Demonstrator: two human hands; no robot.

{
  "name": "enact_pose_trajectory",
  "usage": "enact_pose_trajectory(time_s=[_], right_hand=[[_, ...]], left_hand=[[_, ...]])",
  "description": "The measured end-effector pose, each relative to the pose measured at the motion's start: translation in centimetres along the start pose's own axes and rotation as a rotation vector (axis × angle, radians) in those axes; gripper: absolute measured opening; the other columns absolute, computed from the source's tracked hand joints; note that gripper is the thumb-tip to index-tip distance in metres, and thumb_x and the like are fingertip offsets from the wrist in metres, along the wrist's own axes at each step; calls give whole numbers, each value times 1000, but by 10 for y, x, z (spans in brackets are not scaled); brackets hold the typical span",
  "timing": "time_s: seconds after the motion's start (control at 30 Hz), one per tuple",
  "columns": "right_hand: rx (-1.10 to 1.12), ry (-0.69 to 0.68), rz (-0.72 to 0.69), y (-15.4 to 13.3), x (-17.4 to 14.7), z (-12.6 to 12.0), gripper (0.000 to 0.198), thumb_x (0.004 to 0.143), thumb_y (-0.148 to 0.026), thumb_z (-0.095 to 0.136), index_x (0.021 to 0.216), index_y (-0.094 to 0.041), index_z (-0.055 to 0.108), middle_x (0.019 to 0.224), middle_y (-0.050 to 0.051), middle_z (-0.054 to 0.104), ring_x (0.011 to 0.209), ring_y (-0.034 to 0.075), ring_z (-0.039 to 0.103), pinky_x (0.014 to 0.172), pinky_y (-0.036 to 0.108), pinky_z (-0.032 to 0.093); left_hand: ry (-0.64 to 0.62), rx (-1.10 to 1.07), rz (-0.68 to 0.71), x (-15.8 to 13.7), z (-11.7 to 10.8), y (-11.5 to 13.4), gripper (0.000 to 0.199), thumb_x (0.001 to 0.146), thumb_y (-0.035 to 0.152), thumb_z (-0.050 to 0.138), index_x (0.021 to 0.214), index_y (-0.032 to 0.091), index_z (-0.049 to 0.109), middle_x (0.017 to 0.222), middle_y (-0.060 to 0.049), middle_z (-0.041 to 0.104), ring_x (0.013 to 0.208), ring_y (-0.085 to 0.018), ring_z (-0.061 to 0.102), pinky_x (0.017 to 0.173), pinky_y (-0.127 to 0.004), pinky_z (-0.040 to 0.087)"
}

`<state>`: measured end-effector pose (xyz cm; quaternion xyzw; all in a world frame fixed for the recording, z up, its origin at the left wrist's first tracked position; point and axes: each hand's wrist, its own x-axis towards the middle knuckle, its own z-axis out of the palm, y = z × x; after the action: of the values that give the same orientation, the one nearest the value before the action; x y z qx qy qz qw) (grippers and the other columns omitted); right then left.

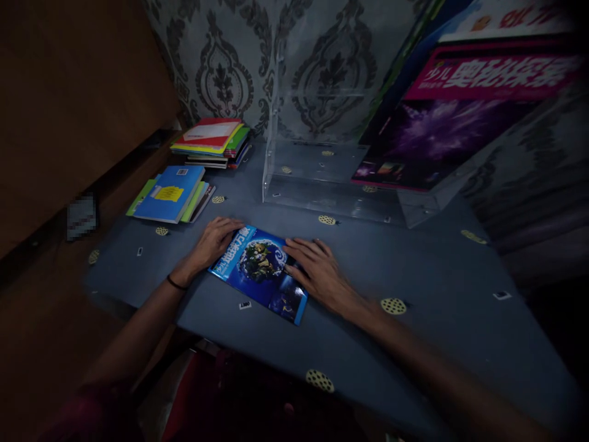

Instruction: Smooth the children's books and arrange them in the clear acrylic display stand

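Observation:
A blue book (pixel 257 267) with a globe on its cover and Chinese lettering lies slanted on the table. My left hand (pixel 216 242), a dark band round its wrist, rests by the book's left end, with the fingertips at the upper left corner. The fingers are extended and lie close together. Across the right part of the cover lies my right hand (pixel 317 270), palm down with its fingers stretched out. Neither hand visibly grasps the book, though the undersides of the fingers are hidden.
A clear acrylic rack (pixel 317 199) stands at the back, with a purple-and-black book (pixel 442 135) leaning in its right side. Two stacks of books sit at the left: one topped by a blue book (pixel 170 193), one by a red book (pixel 209 130). The table (pixel 368 258) has a patterned grey-blue cover.

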<state>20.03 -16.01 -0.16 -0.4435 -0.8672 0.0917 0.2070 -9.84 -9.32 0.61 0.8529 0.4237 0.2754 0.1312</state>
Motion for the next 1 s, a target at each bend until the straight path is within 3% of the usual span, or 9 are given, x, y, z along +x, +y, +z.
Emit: enact_pose_trajectory(time_s=[0.37,1.0], right_hand=[[16,58,14,12,-30,-11,38,104,-34,43,138,-27,58,140,8,64,135,27,54,111,57,41],[223,230,65,17,-35,-16,29,101,-27,48,112,-22,73,116,9,76,113,28,67,95,53,55]], left_hand=[[-7,39,34,-1,1,0,36,100,19,40,121,20,69,124,-10,71,112,-24,64,101,-44,46],[-44,154,58,-2,-1,3,37,99,18,40,123,19,67,126,-10,70,112,-26,62,99,-45,48]])
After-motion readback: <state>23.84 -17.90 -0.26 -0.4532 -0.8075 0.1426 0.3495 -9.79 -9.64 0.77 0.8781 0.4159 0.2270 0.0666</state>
